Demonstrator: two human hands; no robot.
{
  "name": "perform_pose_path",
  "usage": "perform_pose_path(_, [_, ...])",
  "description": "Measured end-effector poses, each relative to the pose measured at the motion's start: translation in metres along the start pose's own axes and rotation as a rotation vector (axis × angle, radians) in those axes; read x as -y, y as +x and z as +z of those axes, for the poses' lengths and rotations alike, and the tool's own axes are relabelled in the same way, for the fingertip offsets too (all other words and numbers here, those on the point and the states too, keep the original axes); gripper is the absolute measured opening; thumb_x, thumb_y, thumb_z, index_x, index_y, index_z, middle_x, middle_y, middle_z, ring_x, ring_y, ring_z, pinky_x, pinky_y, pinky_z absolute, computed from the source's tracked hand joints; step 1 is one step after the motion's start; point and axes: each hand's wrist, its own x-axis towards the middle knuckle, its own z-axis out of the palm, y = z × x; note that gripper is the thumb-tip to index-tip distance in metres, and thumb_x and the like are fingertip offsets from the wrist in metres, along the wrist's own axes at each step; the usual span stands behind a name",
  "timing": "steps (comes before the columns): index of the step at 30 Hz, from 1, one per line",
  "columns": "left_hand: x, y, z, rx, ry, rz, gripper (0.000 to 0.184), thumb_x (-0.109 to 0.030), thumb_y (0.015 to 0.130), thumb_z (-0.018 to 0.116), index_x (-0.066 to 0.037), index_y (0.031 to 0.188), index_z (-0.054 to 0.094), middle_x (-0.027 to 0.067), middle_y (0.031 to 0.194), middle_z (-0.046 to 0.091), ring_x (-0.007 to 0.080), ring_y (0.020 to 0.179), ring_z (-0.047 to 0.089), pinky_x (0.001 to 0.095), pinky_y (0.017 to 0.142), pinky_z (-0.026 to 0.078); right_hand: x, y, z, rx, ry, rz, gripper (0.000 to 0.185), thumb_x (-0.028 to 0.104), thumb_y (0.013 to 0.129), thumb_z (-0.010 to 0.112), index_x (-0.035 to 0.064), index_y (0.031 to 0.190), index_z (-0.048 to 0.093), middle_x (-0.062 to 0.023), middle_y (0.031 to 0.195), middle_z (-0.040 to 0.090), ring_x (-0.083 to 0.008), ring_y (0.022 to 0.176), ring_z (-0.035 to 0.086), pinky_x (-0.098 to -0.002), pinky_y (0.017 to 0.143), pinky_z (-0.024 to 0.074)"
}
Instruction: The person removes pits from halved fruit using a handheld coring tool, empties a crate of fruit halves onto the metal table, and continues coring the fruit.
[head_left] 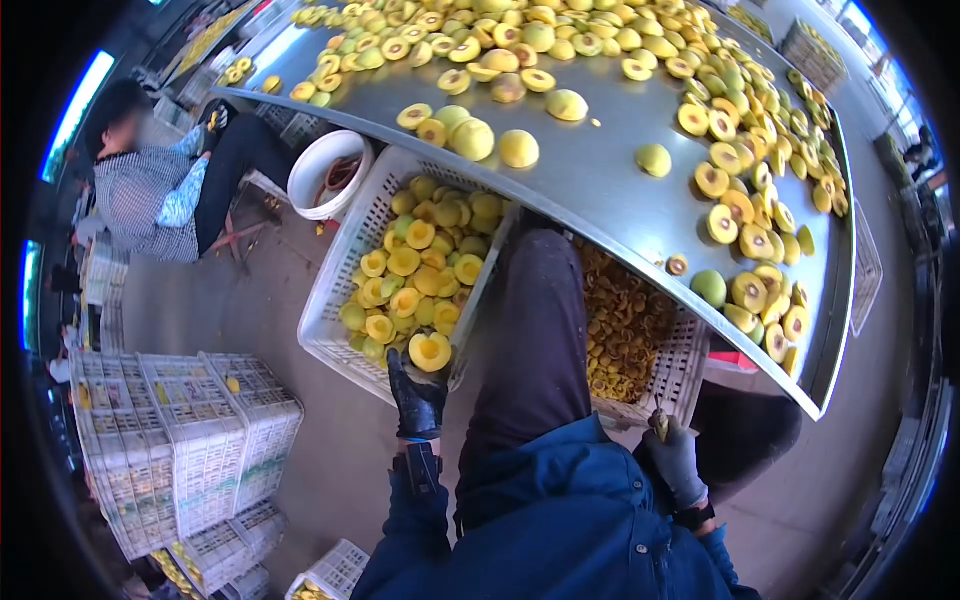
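Note:
My left hand [418, 400], in a black glove, holds a yellow peach half [430, 352] with its cut face and hollow turned up. It is over the near edge of a white plastic crate [322, 325] filled with yellow peach halves, many with hollow centres. My right hand [677, 462], in a grey glove, is closed by my right thigh around a small yellowish-brown thing whose kind I cannot make out. Near it, under the table, a second crate [683, 375] holds many brown pits and scraps [625, 330].
A metal table [600, 170] carries many peach halves, with its edge above my knees. A white bucket [345, 205] stands beside the crate. Stacked crates [190, 430] are at the left, and a seated person [150, 195] is at the upper left.

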Motion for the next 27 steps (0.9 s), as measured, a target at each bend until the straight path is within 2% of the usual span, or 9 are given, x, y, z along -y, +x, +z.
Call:
perform_pose_path(6, [-0.002,0.03,-0.012,0.028,0.512,0.161,0.053,-0.045,0.097,0.049,-0.006,0.133,0.046,0.014,0.133,0.052,0.0337,0.124,0.05,0.0545,0.107,0.039,0.013,0.012,0.004,0.054,-0.112,0.068,0.03,0.025,0.081,0.067,0.0038,0.1,0.059,-0.025,0.08,0.065,-0.0434,0.08,0.064,-0.048,0.067,0.0502])
perform_pose_path(11, [-0.006,0.107,0.017,0.129,0.104,-0.043,0.053,-0.04,0.101,0.044,-0.005,0.142,0.042,0.0084,0.144,0.046,0.0229,0.131,0.045,0.0407,0.112,0.034,0.022,0.018,0.008,0.077,-0.194,0.047,0.027,0.02,0.083,0.067,0.0021,0.103,0.061,-0.0226,0.082,0.067,-0.0366,0.08,0.068,-0.0419,0.064,0.0505])
perform_pose_path(13, [-0.011,0.14,-0.016,0.158,1.258,0.627,0.055,-0.034,0.104,0.04,-0.001,0.147,0.033,0.0105,0.149,0.04,0.0218,0.135,0.039,0.0352,0.115,0.027,0.008,0.017,0.012,0.06,-0.171,0.037,0.029,0.024,0.084,0.069,0.0024,0.101,0.06,-0.0218,0.078,0.065,-0.0381,0.078,0.067,-0.041,0.063,0.0504])
perform_pose_path(15, [-0.022,0.093,0.113,0.068,0.973,0.466,0.052,-0.032,0.104,0.039,0.002,0.144,0.038,0.0126,0.144,0.043,0.0213,0.13,0.044,0.034,0.111,0.033,0.023,0.017,0.001,0.013,-0.134,-0.027,0.03,0.027,0.082,0.07,0.0035,0.098,0.06,-0.0219,0.079,0.064,-0.0381,0.076,0.066,-0.0432,0.064,0.0501])
perform_pose_path(18, [0.017,0.049,0.223,0.18,1.115,0.72,0.043,-0.022,0.1,0.048,0.004,0.134,0.049,0.0144,0.137,0.05,0.0222,0.123,0.051,0.0338,0.105,0.04,0.022,0.014,-0.003,0.095,-0.07,0.123,0.029,0.027,0.082,0.07,0.0043,0.097,0.059,-0.0204,0.083,0.065,-0.0388,0.08,0.065,-0.044,0.067,0.0499])
perform_pose_path(20, [0.068,0.032,0.254,0.48,1.256,0.781,0.038,-0.019,0.098,0.052,0.003,0.128,0.054,0.0131,0.132,0.056,0.0227,0.12,0.054,0.0344,0.102,0.042,0.024,0.01,-0.006,0.084,0.007,0.1,0.028,0.026,0.083,0.07,0.0044,0.098,0.06,-0.0204,0.084,0.064,-0.0386,0.08,0.065,-0.044,0.068,0.0497])
perform_pose_path(22, [0.122,-0.012,0.299,0.606,1.606,0.533,0.031,-0.015,0.096,0.056,0.0,0.122,0.059,0.0141,0.126,0.061,0.022,0.117,0.057,0.0352,0.098,0.045,0.014,0.01,-0.008,0.041,0.053,0.017,0.028,0.026,0.084,0.068,0.0049,0.101,0.059,-0.0207,0.081,0.064,-0.0391,0.077,0.064,-0.0453,0.067,0.0496])
perform_pose_path(24, [0.199,-0.002,0.305,1.098,1.468,0.763,0.031,-0.015,0.09,0.063,0.001,0.116,0.06,0.0224,0.112,0.062,0.0384,0.104,0.058,0.043,0.092,0.046,-0.009,0.007,0.006,-0.033,0.063,-0.128,0.028,0.025,0.085,0.065,0.0058,0.106,0.059,-0.0212,0.075,0.063,-0.0401,0.072,0.064,-0.048,0.064,0.0494])
perform_pose_path(27, [0.292,0.018,0.293,1.285,1.533,0.731,0.057,-0.028,0.08,0.071,0.0,0.126,0.055,0.0228,0.113,0.062,0.0375,0.101,0.06,0.0461,0.086,0.048,-0.011,0.008,-0.006,-0.167,0.127,-0.295,0.019,0.016,0.085,0.066,0.0054,0.101,0.064,-0.0155,0.073,0.063,-0.0287,0.07,0.064,-0.0391,0.066,0.051])
